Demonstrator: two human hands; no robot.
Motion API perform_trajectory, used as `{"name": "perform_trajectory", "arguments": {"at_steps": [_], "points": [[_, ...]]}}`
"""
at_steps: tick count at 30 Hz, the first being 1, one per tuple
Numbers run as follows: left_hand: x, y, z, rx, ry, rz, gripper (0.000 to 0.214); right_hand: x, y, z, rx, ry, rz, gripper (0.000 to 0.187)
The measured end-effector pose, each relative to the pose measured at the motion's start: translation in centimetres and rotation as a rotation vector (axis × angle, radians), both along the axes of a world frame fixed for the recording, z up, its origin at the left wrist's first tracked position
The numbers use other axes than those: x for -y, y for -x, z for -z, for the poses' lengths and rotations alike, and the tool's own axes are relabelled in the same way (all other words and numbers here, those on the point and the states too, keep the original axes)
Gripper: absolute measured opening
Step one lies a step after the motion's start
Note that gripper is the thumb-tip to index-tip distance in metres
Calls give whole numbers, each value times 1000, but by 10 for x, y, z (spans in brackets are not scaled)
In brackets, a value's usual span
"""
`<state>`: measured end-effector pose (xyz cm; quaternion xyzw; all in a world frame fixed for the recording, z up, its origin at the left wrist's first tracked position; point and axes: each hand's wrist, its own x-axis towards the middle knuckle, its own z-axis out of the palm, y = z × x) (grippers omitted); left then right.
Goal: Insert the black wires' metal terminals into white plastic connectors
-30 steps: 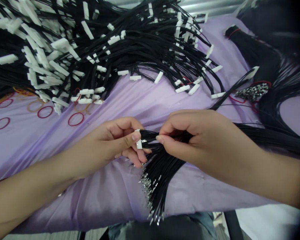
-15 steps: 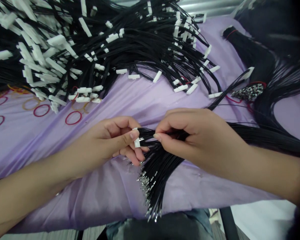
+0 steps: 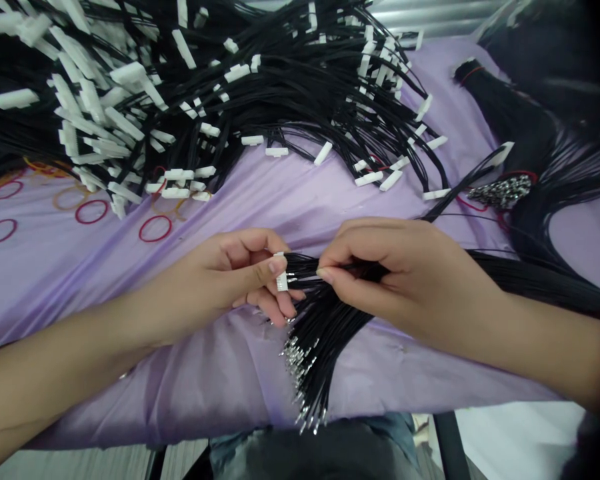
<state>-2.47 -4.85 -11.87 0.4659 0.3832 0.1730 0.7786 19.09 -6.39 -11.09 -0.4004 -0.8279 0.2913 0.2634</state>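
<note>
My left hand (image 3: 253, 273) pinches a small white connector housing (image 3: 282, 279) between thumb and forefinger. Black wires run out of the housing's right side. Just to the right, my right hand (image 3: 380, 267) is closed, thumb and fingertip gripping a black wire (image 3: 307, 274). One or two bare metal terminals show in the short gap between the hands. Below them a loose bundle of black wires (image 3: 330, 333) fans downward, its silver crimped ends (image 3: 300, 363) lying toward the cloth's front edge. My right palm hides part of the wires.
A large heap of black cables with white connectors (image 3: 100, 120) covers the back and left. Red rubber bands (image 3: 155, 229) lie on the purple cloth (image 3: 220, 393). At right rests another black wire bundle (image 3: 525, 113), near a cluster of metal terminals (image 3: 503, 191).
The whole view has shifted slightly, so hands and heap appear a little to the right. Both hands keep the same grip on housing and wire.
</note>
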Motion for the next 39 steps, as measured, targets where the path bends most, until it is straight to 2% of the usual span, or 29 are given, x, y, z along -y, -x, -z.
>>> {"name": "perform_trajectory", "arguments": {"at_steps": [6, 12, 22, 29, 34, 39], "points": [[-1, -1, 0, -14, 6, -4, 15, 3, 2, 2, 25, -31, 59, 9], [-1, -2, -1, -33, -12, -3, 15, 4, 5, 4, 31, 14, 105, 11], [-1, -3, -1, -77, -40, 2, 17, -1, 2, 4, 11, 81, 16, 13], [0, -4, -1, -51, -32, -8, 14, 4, 6, 4, 27, 31, 85, 11], [1, -6, -3, -111, -83, -1, 13, 6, 7, 2, 42, 97, 166, 10], [1, -7, -5, -127, -67, -27, 14, 3, 8, 1, 23, 133, 132, 11]]}}
